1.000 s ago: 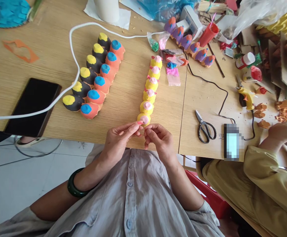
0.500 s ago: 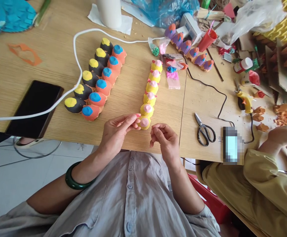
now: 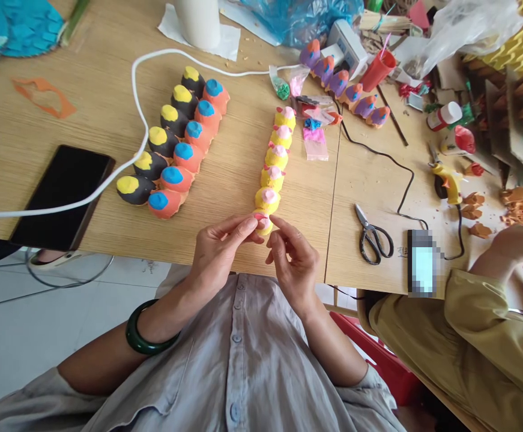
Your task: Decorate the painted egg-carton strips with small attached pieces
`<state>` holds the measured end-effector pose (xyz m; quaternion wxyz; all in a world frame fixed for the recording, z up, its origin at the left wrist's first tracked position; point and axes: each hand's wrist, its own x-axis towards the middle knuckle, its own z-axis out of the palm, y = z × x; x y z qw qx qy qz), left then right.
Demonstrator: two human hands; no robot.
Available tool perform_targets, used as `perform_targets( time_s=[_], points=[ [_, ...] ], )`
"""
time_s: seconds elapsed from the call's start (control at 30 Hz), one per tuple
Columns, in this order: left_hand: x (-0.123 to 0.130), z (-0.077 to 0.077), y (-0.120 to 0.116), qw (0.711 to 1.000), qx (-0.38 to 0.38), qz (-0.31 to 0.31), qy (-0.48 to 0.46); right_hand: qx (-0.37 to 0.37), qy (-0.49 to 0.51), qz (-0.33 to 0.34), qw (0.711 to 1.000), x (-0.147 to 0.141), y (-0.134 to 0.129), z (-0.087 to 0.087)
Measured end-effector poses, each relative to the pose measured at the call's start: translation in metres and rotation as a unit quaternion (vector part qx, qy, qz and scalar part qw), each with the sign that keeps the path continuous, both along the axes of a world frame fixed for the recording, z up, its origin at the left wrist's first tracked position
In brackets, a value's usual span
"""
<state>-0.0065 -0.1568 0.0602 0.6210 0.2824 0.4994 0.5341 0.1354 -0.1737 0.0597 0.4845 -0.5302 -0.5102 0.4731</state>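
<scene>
My left hand (image 3: 218, 246) pinches a small red piece of modelling clay (image 3: 261, 217) between thumb and fingertips. It is over the near end of a yellow egg-carton strip (image 3: 268, 197) topped with pale pink clay, with small red bits on its farther bumps. My right hand (image 3: 295, 258) is just right of that end, its index finger stretched to the red piece and its thumb apart; whether the fingertip touches the piece is hard to tell. The nearest bump is partly hidden behind my fingers.
Painted black-and-orange carton strips (image 3: 184, 153), a phone (image 3: 63, 198) and a white cable (image 3: 137, 102) lie left. On the right are scissors (image 3: 371, 237), clay packets (image 3: 314, 135), a purple strip (image 3: 340, 81) and a glue gun (image 3: 448, 180). Another person's hands (image 3: 517, 249) are at far right.
Both hands have come closer together over the near end of the yellow strip. My left hand moved slightly right with the red clay; my right index finger stretched out toward it.
</scene>
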Motion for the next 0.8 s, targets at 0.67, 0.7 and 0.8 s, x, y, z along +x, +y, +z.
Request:
perform_targets(
  time_s=[0.67, 0.7, 0.8],
  points=[
    [-0.002, -0.001, -0.005, 1.0, -0.007, -0.019, -0.001, -0.031, 0.069, -0.041, 0.996, -0.008, 0.01, -0.001],
    [-0.002, -0.001, -0.005, 1.0, -0.006, -0.02, 0.001, -0.032, 0.074, -0.042, 0.996, -0.008, 0.011, -0.001],
    [-0.002, -0.002, -0.005, 1.0, -0.018, -0.018, 0.003, -0.033, 0.092, -0.045, 0.994, -0.009, 0.012, -0.002]
  ],
)
